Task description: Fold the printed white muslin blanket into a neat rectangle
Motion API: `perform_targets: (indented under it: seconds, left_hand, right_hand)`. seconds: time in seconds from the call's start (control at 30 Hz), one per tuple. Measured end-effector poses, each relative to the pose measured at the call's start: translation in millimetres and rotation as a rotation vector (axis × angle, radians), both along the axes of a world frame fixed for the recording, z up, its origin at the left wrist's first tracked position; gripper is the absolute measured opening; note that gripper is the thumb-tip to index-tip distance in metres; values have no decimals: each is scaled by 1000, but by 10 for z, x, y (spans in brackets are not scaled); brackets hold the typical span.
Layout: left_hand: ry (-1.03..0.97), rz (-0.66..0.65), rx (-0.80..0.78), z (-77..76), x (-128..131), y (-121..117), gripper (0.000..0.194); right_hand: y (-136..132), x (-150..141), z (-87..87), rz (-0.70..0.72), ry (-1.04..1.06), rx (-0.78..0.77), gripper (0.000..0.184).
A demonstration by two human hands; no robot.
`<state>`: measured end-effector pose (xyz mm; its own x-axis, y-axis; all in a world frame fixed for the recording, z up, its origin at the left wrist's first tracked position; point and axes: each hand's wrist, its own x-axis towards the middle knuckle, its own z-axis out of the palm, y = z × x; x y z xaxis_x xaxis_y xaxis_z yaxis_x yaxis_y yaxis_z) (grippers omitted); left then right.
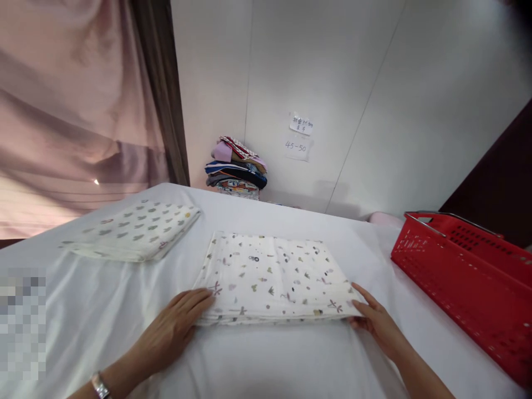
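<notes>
Fabric [274, 280], white with a small printed pattern and folded into a flat rectangle, lies in the head view on the white-covered table [274, 366], directly between the two hands. The right hand [376, 318] is closed in a pinch on the near right corner, with digits above and below the layers. The left hand [178, 318] lies over the near left corner, fingers together; whether its thumb grips from below cannot be told. A second folded cloth [139, 230] lies apart at the far left; a red basket [465, 282] stands to the right of the right hand. Judged risks: uneven pull between the hands could skew the rectangle; a pinch that misses the lower layers could let them slip out; sideways drag could ruck the table cover, which already shows creases.
</notes>
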<state>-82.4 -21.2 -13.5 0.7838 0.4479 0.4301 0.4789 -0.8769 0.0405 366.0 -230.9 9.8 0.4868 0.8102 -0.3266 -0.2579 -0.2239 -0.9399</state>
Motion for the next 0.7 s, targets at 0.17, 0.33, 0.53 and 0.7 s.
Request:
perform_targets:
  seconds: [0.17, 0.33, 0.53, 0.7]
  left_hand:
    - [26, 51, -13, 93, 131, -43, 67]
    - [-33, 30, -23, 231, 174, 38, 50]
    - [-279, 85, -114, 828, 156, -107, 33]
    - [-425, 62, -518, 1527, 265, -460, 26]
  right_hand:
    - [18, -21, 11, -46, 47, 69, 55]
    - [82, -75, 54, -130, 67, 171, 39]
    - [15, 52, 604, -373, -22, 490, 31]
    - [-153, 241, 1336, -481, -143, 759, 21]
